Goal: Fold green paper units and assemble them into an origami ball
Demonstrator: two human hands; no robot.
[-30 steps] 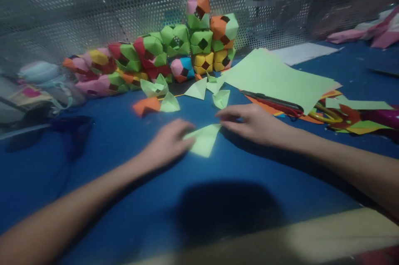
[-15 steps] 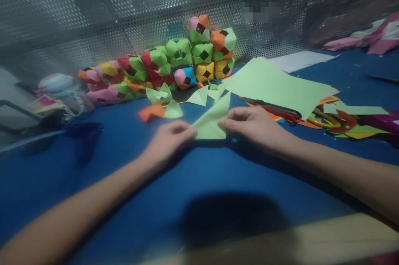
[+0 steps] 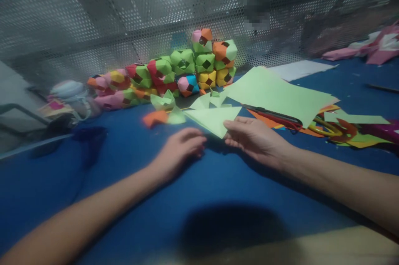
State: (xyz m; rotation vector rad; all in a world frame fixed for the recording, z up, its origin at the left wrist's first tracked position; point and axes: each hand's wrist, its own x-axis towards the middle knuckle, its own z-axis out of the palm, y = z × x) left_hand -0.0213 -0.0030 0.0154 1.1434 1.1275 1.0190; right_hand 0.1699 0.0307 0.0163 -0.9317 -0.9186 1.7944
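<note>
My right hand (image 3: pixel 254 140) pinches a folded light green sheet of paper (image 3: pixel 215 119) between thumb and fingers at its right side. The paper is a triangle, long edge at the top and a corner pointing toward me, held just above the blue table. My left hand (image 3: pixel 183 146) is left of that corner, apart from the paper, with loosely bent fingers and nothing in them. Just beyond lie folded green paper pieces (image 3: pixel 163 100) and a blurred orange piece (image 3: pixel 155 118).
Stacked multicoloured paper blocks (image 3: pixel 183 63) stand along the perforated metal panel (image 3: pixel 137 11). At right are a stack of green sheets (image 3: pixel 280 94), a black-and-red cutter-like tool (image 3: pixel 274 114), yellow scissor-like handles (image 3: pixel 327 127) and paper scraps. A cup-like container (image 3: pixel 73 94) stands at far left.
The folded paper has turned so its long edge faces away and a corner faces me. My left hand has let go of it; my right hand still holds it. The view has tilted slightly.
</note>
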